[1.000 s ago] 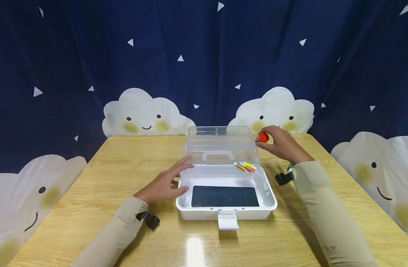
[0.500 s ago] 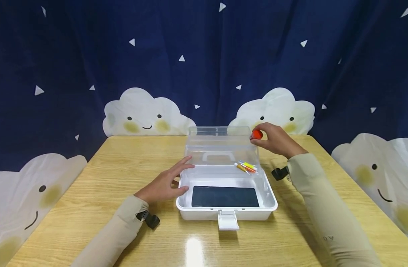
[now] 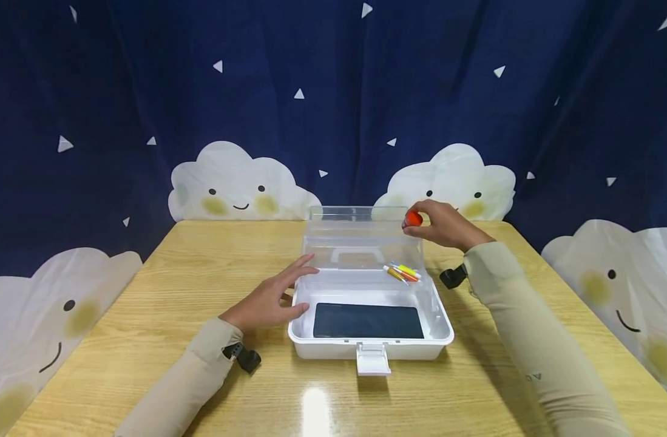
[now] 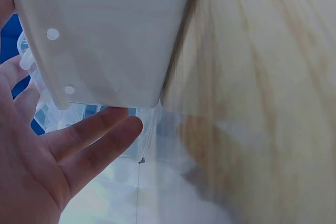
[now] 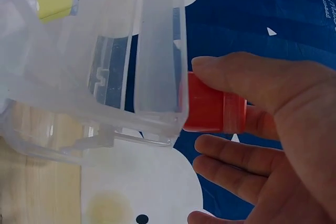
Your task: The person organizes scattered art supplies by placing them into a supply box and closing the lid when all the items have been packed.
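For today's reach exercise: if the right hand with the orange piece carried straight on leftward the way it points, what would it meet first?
Most likely the clear lid of the open white box: the right hand holds the orange piece beside the lid's upper right corner. They look almost touching, though depth is unclear.

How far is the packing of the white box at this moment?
Done: a dark flat pad and some markers already lie inside the open white box. In hand: the right hand pinches an orange object at the raised clear lid; the left hand touches the box's side. Left: the orange object is not yet inside, and the lid stands open.

Orange object (image 3: pixel 413 219) half hidden by right hand (image 3: pixel 445 226) fingers.
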`<state>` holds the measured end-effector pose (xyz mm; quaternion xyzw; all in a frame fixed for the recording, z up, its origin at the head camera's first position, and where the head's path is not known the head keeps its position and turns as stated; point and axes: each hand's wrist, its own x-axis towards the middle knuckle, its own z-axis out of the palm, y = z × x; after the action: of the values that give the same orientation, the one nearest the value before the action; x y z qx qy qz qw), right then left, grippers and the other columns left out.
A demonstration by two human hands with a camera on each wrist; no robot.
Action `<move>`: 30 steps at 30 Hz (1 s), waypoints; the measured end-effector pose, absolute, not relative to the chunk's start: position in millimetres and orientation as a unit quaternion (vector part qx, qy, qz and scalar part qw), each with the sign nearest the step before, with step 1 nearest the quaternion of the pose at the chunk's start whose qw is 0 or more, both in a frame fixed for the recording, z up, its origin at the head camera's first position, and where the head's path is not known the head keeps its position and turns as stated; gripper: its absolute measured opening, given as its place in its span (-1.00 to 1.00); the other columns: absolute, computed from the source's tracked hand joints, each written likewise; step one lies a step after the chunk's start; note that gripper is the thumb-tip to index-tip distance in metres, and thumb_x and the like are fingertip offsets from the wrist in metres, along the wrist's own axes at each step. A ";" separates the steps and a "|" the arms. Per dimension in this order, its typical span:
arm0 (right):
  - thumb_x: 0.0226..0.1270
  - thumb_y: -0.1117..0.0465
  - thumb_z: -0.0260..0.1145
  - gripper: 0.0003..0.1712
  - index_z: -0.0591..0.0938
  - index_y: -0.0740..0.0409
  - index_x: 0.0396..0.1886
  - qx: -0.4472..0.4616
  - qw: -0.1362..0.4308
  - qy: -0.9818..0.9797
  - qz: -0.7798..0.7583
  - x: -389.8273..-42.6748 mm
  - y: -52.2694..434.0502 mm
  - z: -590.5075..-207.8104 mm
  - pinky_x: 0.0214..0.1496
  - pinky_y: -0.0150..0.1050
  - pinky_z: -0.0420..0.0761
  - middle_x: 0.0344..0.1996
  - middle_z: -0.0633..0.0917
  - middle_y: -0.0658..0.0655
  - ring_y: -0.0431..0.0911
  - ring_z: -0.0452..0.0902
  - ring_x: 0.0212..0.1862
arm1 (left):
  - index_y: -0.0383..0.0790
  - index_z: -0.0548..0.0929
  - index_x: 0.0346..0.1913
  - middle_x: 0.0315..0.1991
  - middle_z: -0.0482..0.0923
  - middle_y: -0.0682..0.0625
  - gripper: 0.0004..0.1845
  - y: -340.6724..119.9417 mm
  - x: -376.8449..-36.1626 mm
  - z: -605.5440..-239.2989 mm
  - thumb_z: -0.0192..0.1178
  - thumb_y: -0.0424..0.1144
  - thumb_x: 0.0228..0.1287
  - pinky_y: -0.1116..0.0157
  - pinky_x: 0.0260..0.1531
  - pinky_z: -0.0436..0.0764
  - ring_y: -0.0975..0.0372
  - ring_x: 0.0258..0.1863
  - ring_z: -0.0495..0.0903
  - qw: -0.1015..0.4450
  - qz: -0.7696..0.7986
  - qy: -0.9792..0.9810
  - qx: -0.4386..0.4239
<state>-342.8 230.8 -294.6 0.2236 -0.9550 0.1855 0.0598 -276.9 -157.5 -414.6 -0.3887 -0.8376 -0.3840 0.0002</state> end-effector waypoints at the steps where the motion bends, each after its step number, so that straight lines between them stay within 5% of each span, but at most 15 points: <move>1: 0.25 0.06 0.39 -0.67 0.61 0.16 -0.10 0.223 0.056 -0.955 0.185 -343.1 230.8 -295.1 -0.02 -0.03 0.50 -0.21 0.60 0.12 0.04 0.44 -0.14 | 0.22 0.24 0.41 0.55 -0.19 0.23 -0.34 -157.6 -277.5 -414.9 0.24 -0.07 0.28 0.33 -0.10 0.62 0.25 0.18 0.46 0.001 -0.384 -0.837 -0.390; 30: 0.27 -0.08 0.33 -0.60 0.62 0.10 -0.08 0.204 -0.010 -0.959 0.199 -349.5 236.0 -300.9 0.00 -0.03 0.50 -0.20 0.64 0.08 0.01 0.48 -0.13 | 0.11 0.26 0.42 0.53 -0.22 0.35 -0.33 -156.8 -277.4 -416.0 0.25 -0.08 0.28 0.33 -0.09 0.62 0.26 0.18 0.46 0.002 -0.379 -0.840 -0.388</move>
<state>-349.5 236.0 -300.9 0.2036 -0.9586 0.1989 -0.0099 -277.4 -156.8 -416.0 -0.3882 -0.8402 -0.3787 0.0018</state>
